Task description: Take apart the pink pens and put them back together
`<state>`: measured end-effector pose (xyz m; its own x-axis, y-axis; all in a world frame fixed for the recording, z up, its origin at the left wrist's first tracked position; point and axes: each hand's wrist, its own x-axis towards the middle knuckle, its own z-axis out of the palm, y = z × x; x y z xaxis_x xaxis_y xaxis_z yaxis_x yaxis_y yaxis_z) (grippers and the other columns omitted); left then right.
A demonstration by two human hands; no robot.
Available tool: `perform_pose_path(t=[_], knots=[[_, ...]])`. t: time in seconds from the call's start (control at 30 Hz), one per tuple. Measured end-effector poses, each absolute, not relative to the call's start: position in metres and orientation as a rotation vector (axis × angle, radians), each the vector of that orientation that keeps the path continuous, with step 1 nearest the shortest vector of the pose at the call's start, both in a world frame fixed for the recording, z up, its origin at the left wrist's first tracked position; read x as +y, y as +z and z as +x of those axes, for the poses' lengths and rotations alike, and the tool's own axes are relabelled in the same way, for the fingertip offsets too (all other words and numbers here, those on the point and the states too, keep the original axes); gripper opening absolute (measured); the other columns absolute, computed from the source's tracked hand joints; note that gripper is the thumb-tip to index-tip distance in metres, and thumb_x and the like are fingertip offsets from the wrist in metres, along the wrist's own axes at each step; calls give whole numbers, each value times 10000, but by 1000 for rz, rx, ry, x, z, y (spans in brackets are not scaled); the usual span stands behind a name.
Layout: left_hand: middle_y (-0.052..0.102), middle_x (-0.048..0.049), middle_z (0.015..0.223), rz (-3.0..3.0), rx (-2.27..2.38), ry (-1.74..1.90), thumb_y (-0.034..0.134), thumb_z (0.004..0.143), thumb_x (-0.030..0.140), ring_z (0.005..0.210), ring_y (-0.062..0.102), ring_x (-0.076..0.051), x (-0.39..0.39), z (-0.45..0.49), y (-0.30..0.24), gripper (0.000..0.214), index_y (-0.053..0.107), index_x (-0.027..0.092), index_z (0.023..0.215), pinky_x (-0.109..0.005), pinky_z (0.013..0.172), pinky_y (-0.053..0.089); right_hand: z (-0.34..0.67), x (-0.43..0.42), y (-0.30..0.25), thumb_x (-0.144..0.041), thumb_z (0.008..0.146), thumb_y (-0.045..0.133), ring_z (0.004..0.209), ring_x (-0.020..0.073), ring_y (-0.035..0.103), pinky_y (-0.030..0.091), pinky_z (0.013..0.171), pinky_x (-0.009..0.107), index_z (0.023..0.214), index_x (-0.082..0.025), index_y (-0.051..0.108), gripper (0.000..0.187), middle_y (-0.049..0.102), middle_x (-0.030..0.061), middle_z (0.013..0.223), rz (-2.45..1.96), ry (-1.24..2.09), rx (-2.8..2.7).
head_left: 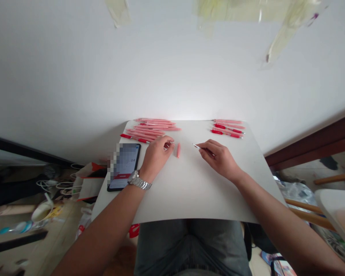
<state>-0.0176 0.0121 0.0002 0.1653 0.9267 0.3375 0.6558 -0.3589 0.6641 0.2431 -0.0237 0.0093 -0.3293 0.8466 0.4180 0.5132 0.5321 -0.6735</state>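
Observation:
My right hand (220, 158) pinches a slim white-tipped pen part (196, 146), likely a refill; most of it is hidden in the fingers. My left hand (157, 155), with a metal watch on its wrist, is closed at thumb and forefinger. A small pale bit shows at those fingertips, too small to name. Between the hands a short pink pen barrel (178, 150) lies on the white table (186, 191), just right of my left fingertips. Several pink pens (153, 128) lie in a pile beyond my left hand, with a red-gripped pen (135, 138) at its near side.
Several pink and red pens (228, 128) lie at the table's back right. A phone (125, 165) rests at the left edge. Behind the table stands a white wall (172, 76) with peeling tape. Bags and cables lie on the left; a chair (339, 207) stands right.

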Motion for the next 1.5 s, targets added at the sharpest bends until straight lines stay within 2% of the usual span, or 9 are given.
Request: perform_pose_path(t=[0.27, 0.57, 1.03, 1.23, 1.3, 1.5], knots=[[715, -42, 940, 2209, 1572, 883, 665, 959, 224, 823, 675, -190, 12, -16, -3, 60, 722, 213, 946, -315, 805, 513, 243, -24, 9, -246, 1045, 552, 646, 142, 500, 458, 638, 307, 1178, -236, 721, 215, 617, 41, 892, -1105, 551, -2003], [686, -37, 940, 2193, 1538, 895, 679, 945, 194, 823, 668, -180, 12, -16, -4, 50, 713, 212, 913, -313, 806, 518, 242, -24, 9, -239, 1041, 558, 647, 139, 496, 450, 640, 307, 1172, -230, 725, 212, 614, 39, 894, -1108, 563, -1996], [686, -29, 924, 2176, 1555, 1025, 681, 949, 232, 751, 631, -159, 9, -13, 2, 45, 707, 215, 982, -303, 765, 512, 243, -23, 7, -247, 1048, 556, 656, 143, 511, 460, 648, 307, 1179, -241, 720, 210, 616, 38, 896, -1103, 556, -1996], [706, -30, 884, 1932, 1213, 1229, 597, 1026, 304, 757, 647, -145, 0, -1, 9, 145, 696, 199, 1015, -281, 757, 536, 241, -25, 9, -257, 1058, 548, 674, 150, 525, 465, 659, 311, 1204, -247, 714, 221, 608, 36, 887, -1095, 564, -1985], [710, -34, 896, 1782, 1091, 1181, 615, 1022, 356, 725, 645, -138, -4, 5, 7, 186, 697, 194, 1059, -269, 709, 543, 240, -26, 10, -267, 1064, 541, 691, 154, 546, 471, 666, 313, 1216, -254, 712, 229, 623, 39, 897, -1084, 583, -1979], [724, -53, 975, 1628, 984, 1125, 686, 979, 401, 866, 664, -160, -16, 19, 1, 235, 706, 191, 1082, -270, 793, 549, 238, -29, 10, -308, 1064, 551, 759, 170, 614, 494, 711, 324, 1226, -267, 708, 229, 700, 36, 907, -1068, 681, -1956]])
